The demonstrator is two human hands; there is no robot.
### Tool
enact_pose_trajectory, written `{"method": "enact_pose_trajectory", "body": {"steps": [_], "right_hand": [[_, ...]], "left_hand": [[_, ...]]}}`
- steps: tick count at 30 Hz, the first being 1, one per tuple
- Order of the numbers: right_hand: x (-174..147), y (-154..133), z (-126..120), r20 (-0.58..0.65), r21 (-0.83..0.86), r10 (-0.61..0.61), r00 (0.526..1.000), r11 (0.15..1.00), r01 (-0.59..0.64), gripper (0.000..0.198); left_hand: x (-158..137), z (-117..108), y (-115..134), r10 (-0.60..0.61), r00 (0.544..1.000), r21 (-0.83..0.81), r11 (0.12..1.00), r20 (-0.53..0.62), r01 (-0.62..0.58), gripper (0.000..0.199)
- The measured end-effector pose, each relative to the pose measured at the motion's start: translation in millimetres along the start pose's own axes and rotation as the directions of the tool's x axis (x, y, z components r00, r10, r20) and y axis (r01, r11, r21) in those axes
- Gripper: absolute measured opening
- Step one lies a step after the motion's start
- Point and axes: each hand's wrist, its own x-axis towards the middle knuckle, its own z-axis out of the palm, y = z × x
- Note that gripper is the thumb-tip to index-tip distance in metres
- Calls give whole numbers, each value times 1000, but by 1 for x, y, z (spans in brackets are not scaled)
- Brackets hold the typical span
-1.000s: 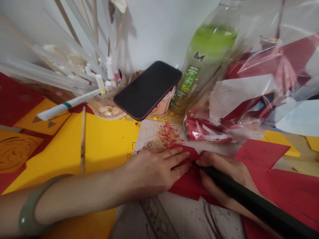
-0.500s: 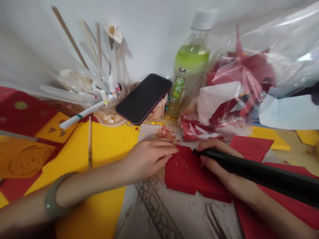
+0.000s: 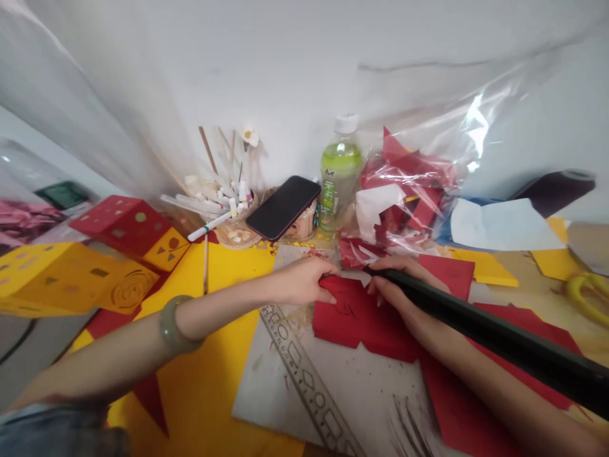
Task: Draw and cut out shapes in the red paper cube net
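Note:
A folded red card (image 3: 340, 314) with thin curved cut lines lies on the grey board (image 3: 266, 393) in front of me. My left hand (image 3: 311, 279) pinches its upper left edge, thumb on top and fingers curled behind. In my right hand (image 3: 399, 289), at the card's upper right, is a long black tapered tool (image 3: 476, 327); its narrow end is at my fingertips, and I cannot make out its tip. A clear stencil ruler (image 3: 304, 374) lies slanted across the board, below my left hand.
Behind the card stand a phone (image 3: 285, 206) on small baskets, a green drink bottle (image 3: 340, 171) and a clear bag (image 3: 404, 184) of red scraps. Paper boxes (image 3: 52, 273) are at left, yellow card (image 3: 190, 381) beneath my left arm. Yellow-handled scissors (image 3: 587, 295) lie far right.
My left hand has gone from lying flat beside the red card to gripping its upper edge. The card looks slightly tilted. My view has pulled back, showing more of the table.

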Motion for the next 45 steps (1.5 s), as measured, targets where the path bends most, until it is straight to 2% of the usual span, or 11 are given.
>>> {"method": "enact_pose_trajectory", "body": {"steps": [5,11,14,19,21,24,27,31,37,43,45], "right_hand": [[-1,-9,-13,-196,-94,-89,977,993,72,13],[-4,-20,-20,18,-155,-204,979,967,204,16],[-4,-27,-23,69,-142,-196,978,969,204,15],[1,-33,-35,21,90,-114,993,990,112,15],[2,-39,-44,55,7,-165,985,986,165,13],[-1,-56,-57,44,-238,-342,939,909,342,6],[-8,-73,-63,37,-291,-433,901,858,424,5],[-11,-80,-62,119,-201,-433,894,871,448,7],[-6,-72,-64,118,-112,-451,885,879,463,3],[-10,-73,-60,135,-16,-462,877,884,468,7],[-12,-75,-60,170,-10,-463,870,882,472,10]], "left_hand": [[-15,0,9,-12,997,-285,958,-77,-11,16],[-28,11,23,-68,990,-475,880,-125,0,15],[-31,14,30,-71,981,-480,877,-182,-26,12],[-40,13,43,-9,945,-360,926,-327,-116,12],[-45,11,50,54,918,-274,946,-393,-173,13],[-51,8,61,263,841,-40,947,-473,-318,14],[-53,6,71,425,744,132,897,-515,-421,14],[-50,2,83,497,661,147,846,-562,-512,17],[-46,-1,93,534,596,193,819,-600,-540,20],[-53,2,88,834,317,615,549,-452,-566,17],[-56,5,84,881,254,692,471,-399,-547,15]]}}
